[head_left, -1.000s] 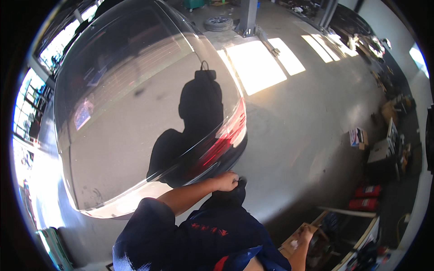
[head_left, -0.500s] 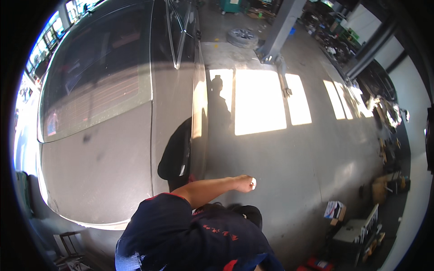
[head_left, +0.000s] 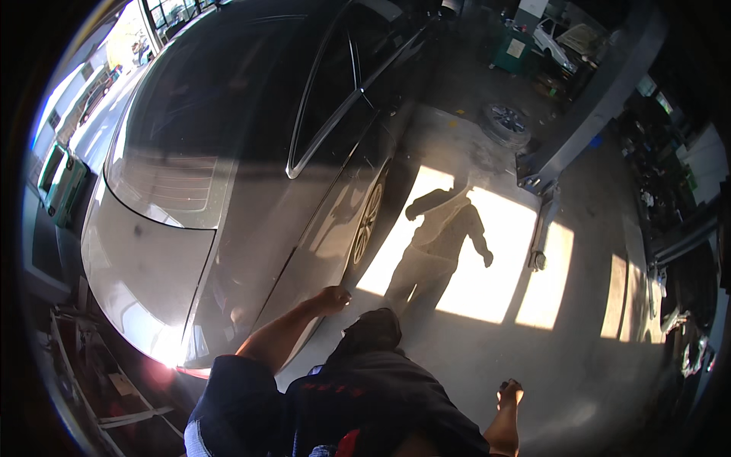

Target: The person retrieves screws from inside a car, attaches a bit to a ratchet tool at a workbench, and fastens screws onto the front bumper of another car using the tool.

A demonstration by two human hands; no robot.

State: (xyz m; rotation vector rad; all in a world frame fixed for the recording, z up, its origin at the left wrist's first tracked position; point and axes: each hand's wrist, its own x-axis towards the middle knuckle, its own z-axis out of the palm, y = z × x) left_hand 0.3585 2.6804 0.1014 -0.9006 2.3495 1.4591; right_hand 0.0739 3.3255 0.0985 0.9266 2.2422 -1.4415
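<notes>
Left hand [head_left: 333, 298] is reaching toward the grey car [head_left: 228, 190] beside its rear wheel [head_left: 368, 221], fingers loosely curled, holding nothing. Right hand [head_left: 509, 394] is hanging curled, empty. No work on the car is showing yet.

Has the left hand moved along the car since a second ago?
Yes. The left hand was at the rear corner by the tail light; it now hangs beside the car, just behind the rear wheel.

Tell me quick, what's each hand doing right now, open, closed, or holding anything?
Left hand: loosely curled beside the grey car's side panel, holding nothing visible; contact cannot be told.
Right hand: fingers curled, apparently empty, over the concrete floor.
</notes>
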